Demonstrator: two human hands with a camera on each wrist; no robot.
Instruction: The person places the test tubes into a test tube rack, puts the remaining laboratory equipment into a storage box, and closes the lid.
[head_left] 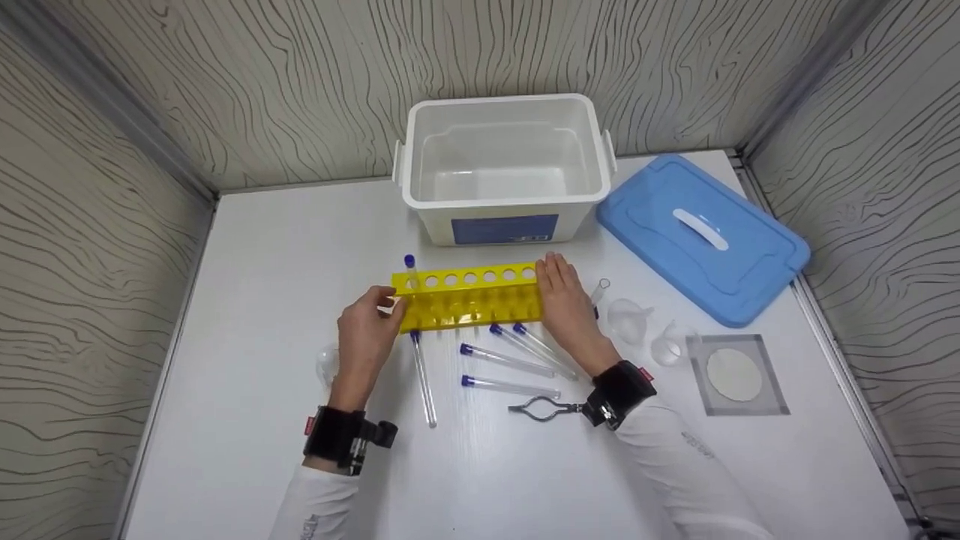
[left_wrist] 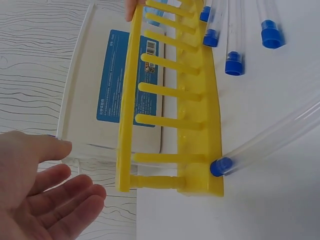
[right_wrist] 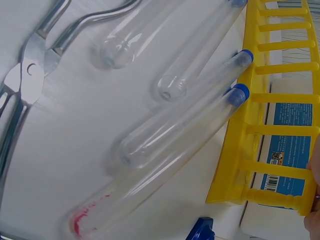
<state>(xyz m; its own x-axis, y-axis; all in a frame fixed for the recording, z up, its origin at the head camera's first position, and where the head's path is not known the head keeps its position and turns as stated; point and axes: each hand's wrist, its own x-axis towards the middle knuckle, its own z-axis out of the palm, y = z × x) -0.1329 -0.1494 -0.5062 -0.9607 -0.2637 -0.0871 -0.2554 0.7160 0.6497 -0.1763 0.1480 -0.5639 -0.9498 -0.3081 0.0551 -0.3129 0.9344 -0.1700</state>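
Two hands: both are bracketing the yellow rack [head_left: 469,300], one at each end, so the rack is being steadied from both sides.
Left hand [head_left: 367,334]: it is sitting at the rack's left end; in the left wrist view the fingers [left_wrist: 60,200] are lying straight and apart, just beside the end post, gripping nothing.
Right hand [head_left: 566,304]: it is lying flat against the rack's right end, fingers straight and together, pressing rather than clamping.
Rack position: it is standing on the bench [head_left: 247,285], just in front of the white tub [head_left: 504,165].
Rack contents: one blue-capped tube [head_left: 410,271] is standing upright in the leftmost hole; the other holes are showing empty.
Loose tubes [head_left: 510,360]: several capped tubes are lying flat on the bench just in front of the rack, caps toward it; in the right wrist view two caps are touching the rack's base, so the tubes are crowding its near side.
Residue: one tube [right_wrist: 150,185] is showing a pink smear near its closed end.
Metal clamp [head_left: 544,409]: it is lying by the right wrist.
Funnels [head_left: 628,319]: two clear funnels are resting right of the right hand.
Paper disc [head_left: 733,373]: it is lying on a square sheet, further right.
Blue lid [head_left: 701,236]: it is resting beside the tub, off it.
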